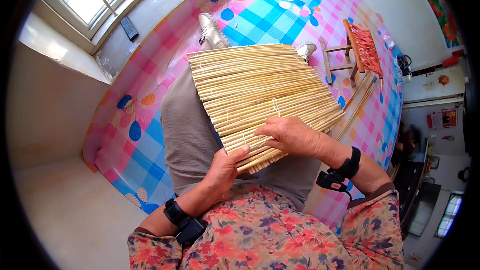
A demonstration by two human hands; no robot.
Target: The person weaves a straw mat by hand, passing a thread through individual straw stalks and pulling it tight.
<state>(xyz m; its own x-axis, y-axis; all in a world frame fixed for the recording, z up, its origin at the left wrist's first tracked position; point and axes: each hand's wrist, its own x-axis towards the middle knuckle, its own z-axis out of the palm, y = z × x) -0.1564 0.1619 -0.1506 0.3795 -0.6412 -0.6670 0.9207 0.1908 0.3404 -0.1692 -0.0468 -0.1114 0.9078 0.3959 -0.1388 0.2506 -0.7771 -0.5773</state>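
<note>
Okay, across grey-trousered lap (pixel 182 120), waist edge toward knees: got stick mat (pixel 260 85). Gripping mat's near-left corner with left hand (pixel 225 164), thumb on top. Curling right hand (pixel 290 134) over near edge; can't tell whether pinching anything. Keep sticks (pixel 220 105) flush, tension even, white thread loop (pixel 274 102) unsnagged.

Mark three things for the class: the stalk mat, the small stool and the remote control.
Stalk mat (pixel 257 95), head view: middle of its upper face.
Small stool (pixel 366 49), head view: its red woven part.
Remote control (pixel 129 28), head view: middle of its dark face.
</note>
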